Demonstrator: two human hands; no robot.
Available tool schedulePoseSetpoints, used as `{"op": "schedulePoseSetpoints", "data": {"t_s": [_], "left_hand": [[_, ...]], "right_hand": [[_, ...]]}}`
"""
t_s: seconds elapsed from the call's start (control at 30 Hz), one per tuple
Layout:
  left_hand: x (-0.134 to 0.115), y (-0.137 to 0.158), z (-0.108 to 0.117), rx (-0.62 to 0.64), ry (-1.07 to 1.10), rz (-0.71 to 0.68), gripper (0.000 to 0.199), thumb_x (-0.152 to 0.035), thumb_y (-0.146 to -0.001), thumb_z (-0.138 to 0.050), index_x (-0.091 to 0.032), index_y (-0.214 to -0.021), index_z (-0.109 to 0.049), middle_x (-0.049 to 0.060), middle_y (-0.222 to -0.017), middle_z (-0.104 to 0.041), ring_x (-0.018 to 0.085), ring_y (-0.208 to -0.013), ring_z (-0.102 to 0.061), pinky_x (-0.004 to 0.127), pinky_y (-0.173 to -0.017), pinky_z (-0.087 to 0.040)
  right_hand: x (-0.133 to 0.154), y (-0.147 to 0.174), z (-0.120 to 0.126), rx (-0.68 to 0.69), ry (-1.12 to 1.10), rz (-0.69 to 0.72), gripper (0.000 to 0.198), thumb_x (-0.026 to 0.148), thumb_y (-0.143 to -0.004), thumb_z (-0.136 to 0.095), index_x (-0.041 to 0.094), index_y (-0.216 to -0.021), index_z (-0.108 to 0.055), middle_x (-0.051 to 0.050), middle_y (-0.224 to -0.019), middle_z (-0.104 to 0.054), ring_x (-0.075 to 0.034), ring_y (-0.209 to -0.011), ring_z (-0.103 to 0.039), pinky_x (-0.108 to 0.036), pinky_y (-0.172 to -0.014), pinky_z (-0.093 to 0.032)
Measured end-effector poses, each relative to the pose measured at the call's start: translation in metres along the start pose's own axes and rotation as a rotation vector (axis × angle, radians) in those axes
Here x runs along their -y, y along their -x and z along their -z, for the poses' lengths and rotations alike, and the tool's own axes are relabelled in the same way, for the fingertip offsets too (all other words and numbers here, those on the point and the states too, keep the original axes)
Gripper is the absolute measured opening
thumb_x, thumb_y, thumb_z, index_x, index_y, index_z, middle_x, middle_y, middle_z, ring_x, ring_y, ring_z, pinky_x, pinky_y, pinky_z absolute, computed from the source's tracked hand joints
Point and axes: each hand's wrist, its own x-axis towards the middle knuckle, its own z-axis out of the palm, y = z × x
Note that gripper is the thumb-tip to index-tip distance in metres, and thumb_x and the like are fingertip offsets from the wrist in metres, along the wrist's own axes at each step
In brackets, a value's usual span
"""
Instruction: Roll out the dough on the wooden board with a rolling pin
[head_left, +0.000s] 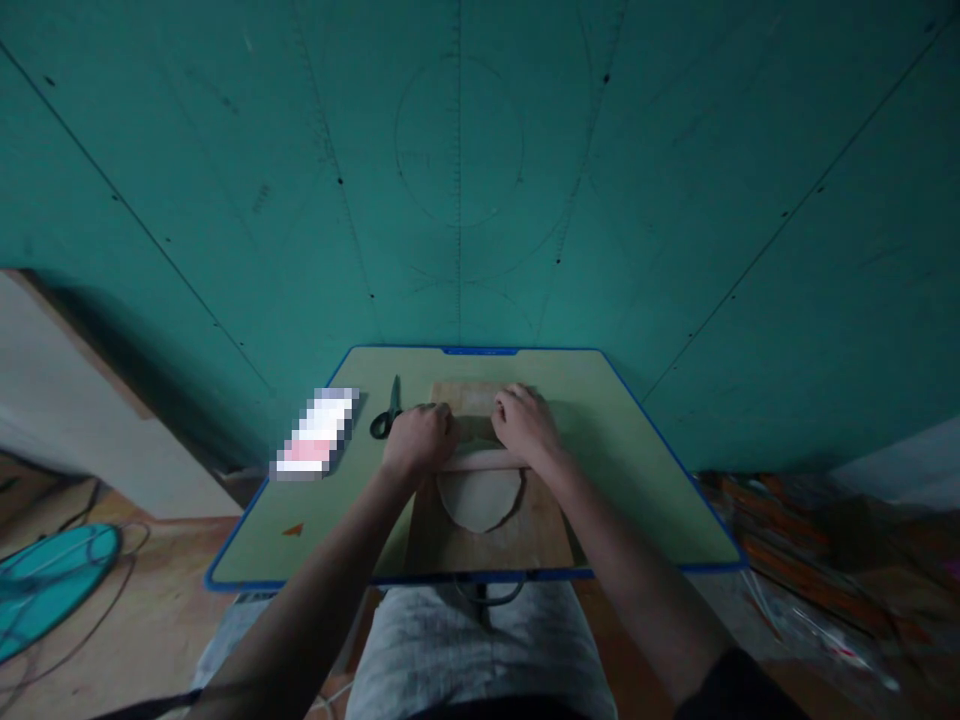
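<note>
A pale rolling pin [486,460] lies across a flat, rounded sheet of dough [480,502] on a wooden board [547,540]. My left hand [424,438] is closed at the pin's left end. At its right end, my right hand [525,425] is closed too, with its fingers curled forward past the pin. Both hands hide the ends of the pin. Dough shows mainly on the near side of the pin. Black-handled scissors [386,418] lie just left of my left hand, blades pointing away.
The board rests on a pale green, blue-rimmed table [630,480] against a green wall [480,200]. At left lie a blurred-out phone-like object [316,435] and a small orange triangular piece [294,530]. A white panel [112,400] leans left; clutter [810,560] covers the floor right.
</note>
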Motion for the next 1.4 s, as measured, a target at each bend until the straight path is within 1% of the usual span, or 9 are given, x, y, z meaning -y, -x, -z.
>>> {"op": "schedulePoseSetpoints", "data": {"t_s": [0.1,0.23,0.4,0.57,0.7,0.87,0.93,1.13,1.4], "left_hand": [[-0.001,0.000,0.002,0.027,-0.007,0.059,0.041,-0.032,-0.095,-0.036,-0.017,-0.097,-0.074,0.015,-0.096,-0.077,0.029,-0.089,-0.074,0.034,-0.074,-0.052],[-0.003,0.005,0.004,0.120,-0.002,0.136,0.046,-0.037,-0.094,-0.035,-0.017,-0.097,-0.076,0.017,-0.097,-0.077,0.032,-0.091,-0.074,0.037,-0.075,-0.054],[-0.003,0.015,0.003,0.176,-0.001,0.195,0.052,-0.045,-0.095,-0.033,-0.016,-0.097,-0.076,0.019,-0.099,-0.077,0.033,-0.095,-0.073,0.038,-0.077,-0.054],[-0.004,0.025,0.003,0.214,0.005,0.182,0.055,-0.049,-0.096,-0.031,-0.016,-0.101,-0.074,0.019,-0.099,-0.076,0.033,-0.097,-0.073,0.040,-0.077,-0.054],[-0.008,0.039,0.004,0.185,0.026,0.191,0.051,-0.046,-0.095,-0.032,-0.017,-0.097,-0.074,0.018,-0.098,-0.076,0.033,-0.095,-0.073,0.038,-0.075,-0.053],[-0.013,0.063,0.003,0.049,0.025,0.190,0.041,-0.039,-0.093,-0.036,-0.018,-0.093,-0.071,0.014,-0.096,-0.075,0.030,-0.091,-0.073,0.036,-0.072,-0.051],[-0.015,0.070,0.001,0.014,0.015,0.180,0.038,-0.037,-0.093,-0.037,-0.018,-0.093,-0.070,0.013,-0.096,-0.075,0.029,-0.091,-0.072,0.035,-0.072,-0.050],[-0.015,0.073,-0.002,-0.003,-0.003,0.160,0.039,-0.037,-0.094,-0.035,-0.018,-0.093,-0.069,0.013,-0.095,-0.074,0.028,-0.088,-0.072,0.034,-0.069,-0.049],[-0.014,0.060,0.000,0.009,0.004,0.148,0.044,-0.039,-0.094,-0.034,-0.018,-0.091,-0.072,0.015,-0.094,-0.076,0.031,-0.090,-0.072,0.036,-0.069,-0.049]], "right_hand": [[0.003,0.004,0.003,0.069,-0.009,-0.102,0.025,0.024,-0.094,-0.046,0.018,-0.103,-0.069,-0.012,-0.114,-0.066,-0.022,-0.104,-0.061,-0.033,-0.088,-0.045],[0.008,0.012,0.009,0.115,-0.010,-0.234,0.027,0.029,-0.094,-0.046,0.017,-0.105,-0.068,-0.014,-0.116,-0.066,-0.024,-0.101,-0.064,-0.034,-0.083,-0.046],[0.012,0.024,0.013,0.166,-0.042,-0.209,0.027,0.028,-0.094,-0.044,0.019,-0.102,-0.069,-0.010,-0.109,-0.072,-0.023,-0.097,-0.067,-0.031,-0.078,-0.046],[0.017,0.041,0.016,0.179,-0.012,-0.221,0.030,0.030,-0.095,-0.043,0.022,-0.098,-0.072,-0.009,-0.107,-0.075,-0.023,-0.095,-0.070,-0.030,-0.074,-0.045],[0.022,0.058,0.016,0.151,0.037,-0.203,0.031,0.032,-0.096,-0.043,0.024,-0.094,-0.073,-0.008,-0.100,-0.077,-0.021,-0.090,-0.071,-0.029,-0.074,-0.044],[0.026,0.082,0.014,0.014,0.072,-0.119,0.030,0.028,-0.096,-0.044,0.022,-0.089,-0.072,-0.008,-0.100,-0.075,-0.021,-0.097,-0.068,-0.029,-0.079,-0.043],[0.027,0.089,0.013,-0.001,0.078,-0.093,0.031,0.029,-0.097,-0.042,0.022,-0.089,-0.071,-0.008,-0.098,-0.075,-0.021,-0.098,-0.067,-0.030,-0.080,-0.043],[0.027,0.096,0.013,0.043,0.108,-0.138,0.033,0.035,-0.101,-0.037,0.021,-0.099,-0.067,-0.008,-0.094,-0.075,-0.020,-0.087,-0.069,-0.029,-0.071,-0.043],[0.025,0.075,0.019,0.132,0.103,-0.166,0.037,0.033,-0.097,-0.038,0.022,-0.095,-0.073,-0.009,-0.099,-0.077,-0.022,-0.088,-0.072,-0.029,-0.070,-0.045]]}}
